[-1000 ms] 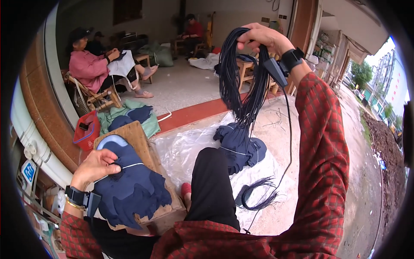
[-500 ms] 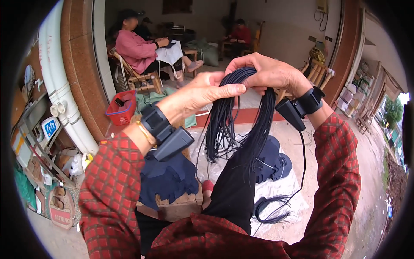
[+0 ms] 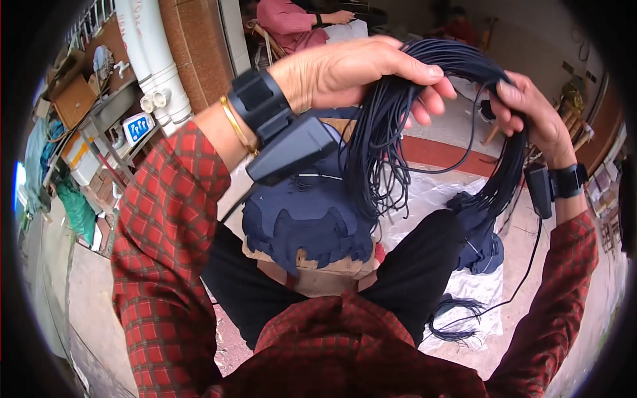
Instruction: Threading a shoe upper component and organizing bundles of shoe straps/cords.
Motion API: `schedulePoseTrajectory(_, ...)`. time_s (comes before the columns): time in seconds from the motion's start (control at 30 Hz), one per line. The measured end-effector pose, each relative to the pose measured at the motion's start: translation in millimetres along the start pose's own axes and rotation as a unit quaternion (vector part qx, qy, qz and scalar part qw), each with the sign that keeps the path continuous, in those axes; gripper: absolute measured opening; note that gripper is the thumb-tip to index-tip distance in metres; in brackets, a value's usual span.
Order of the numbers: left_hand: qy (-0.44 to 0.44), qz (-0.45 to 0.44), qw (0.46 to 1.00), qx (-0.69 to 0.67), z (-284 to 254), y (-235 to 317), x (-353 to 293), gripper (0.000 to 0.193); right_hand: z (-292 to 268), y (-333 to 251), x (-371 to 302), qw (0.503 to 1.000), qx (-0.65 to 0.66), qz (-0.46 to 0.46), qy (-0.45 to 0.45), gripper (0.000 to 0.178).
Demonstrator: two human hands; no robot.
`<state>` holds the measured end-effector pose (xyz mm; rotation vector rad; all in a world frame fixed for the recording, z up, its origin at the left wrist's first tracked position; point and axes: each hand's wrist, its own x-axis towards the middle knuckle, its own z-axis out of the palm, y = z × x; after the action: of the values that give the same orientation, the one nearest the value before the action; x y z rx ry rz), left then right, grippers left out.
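Room [image 3: 451,119] with a red strip along its open front; within it, at upper left, a person [image 3: 288,23] in a pink top. White pipes [image 3: 156,63] stand to my left. A pale sheet [image 3: 494,285] covers the ground beyond my right knee, carrying a dark pile [image 3: 481,255]. Between my knees is a wooden bench [image 3: 325,268], topped with navy cloth [image 3: 308,219]. A thick bundle [image 3: 458,58] of dark cords arches above it, raised between my hands, both ends hanging; one strand bows below the arch. My left hand [image 3: 361,66] curls loosely about the bundle, thumb over, fingers slightly spread beneath. My right hand [image 3: 536,113] is closed around its other side. A smaller bunch [image 3: 458,322] of cords lies near the sheet's lower edge. Smallest: a gold bracelet [image 3: 237,126] on my left wrist.
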<state>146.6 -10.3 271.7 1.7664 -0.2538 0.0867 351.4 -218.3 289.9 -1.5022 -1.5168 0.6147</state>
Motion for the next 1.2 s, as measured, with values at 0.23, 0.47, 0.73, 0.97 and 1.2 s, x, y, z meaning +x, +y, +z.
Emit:
schedulePoseTrajectory(0.23,-0.064,0.052,0.994,-0.072,17.6,-49.8,6.7,0.061,-6.8,29.6,35.0,0.996,0.024,0.067,0.049,0.028)
schedulePoseTrajectory(0.47,0.065,0.085,0.981,-0.162,29.8,-18.4,66.6,0.031,-20.4,85.1,19.2,0.934,-0.219,-0.102,0.263,0.051)
schedulePoseTrajectory(0.73,0.157,0.084,0.973,-0.149,20.4,-13.5,105.7,0.027,41.5,48.8,7.6,0.933,0.149,-0.183,0.273,0.039)
schedulePoseTrajectory(0.97,0.218,0.105,0.957,-0.161,21.5,-13.4,117.4,0.020,56.1,76.3,21.5,0.963,0.027,-0.101,0.248,0.031)
schedulePoseTrajectory(1.2,0.282,0.042,0.957,-0.049,-20.4,-10.0,111.1,0.023,45.8,110.8,22.4,0.978,0.075,-0.012,0.192,0.022)
